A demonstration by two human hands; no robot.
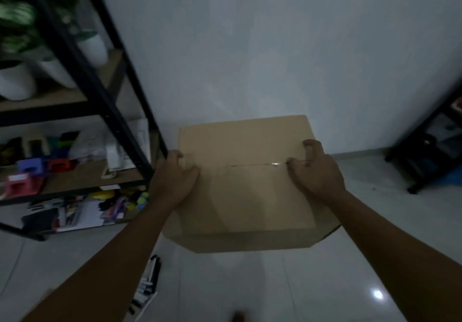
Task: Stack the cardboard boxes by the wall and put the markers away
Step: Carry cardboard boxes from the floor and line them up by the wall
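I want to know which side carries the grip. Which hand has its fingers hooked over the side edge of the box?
The left hand: its fingers curl over the cardboard box's left edge. The right hand has its fingertips on the top panel.

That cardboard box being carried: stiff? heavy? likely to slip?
The cardboard box probably stays stiff: its faces look flat, the top seam taped. Likely light, since the left hand and right hand hold it by fingertips alone. Smooth sides could slip.

no readable text, labels or numbers anywhere
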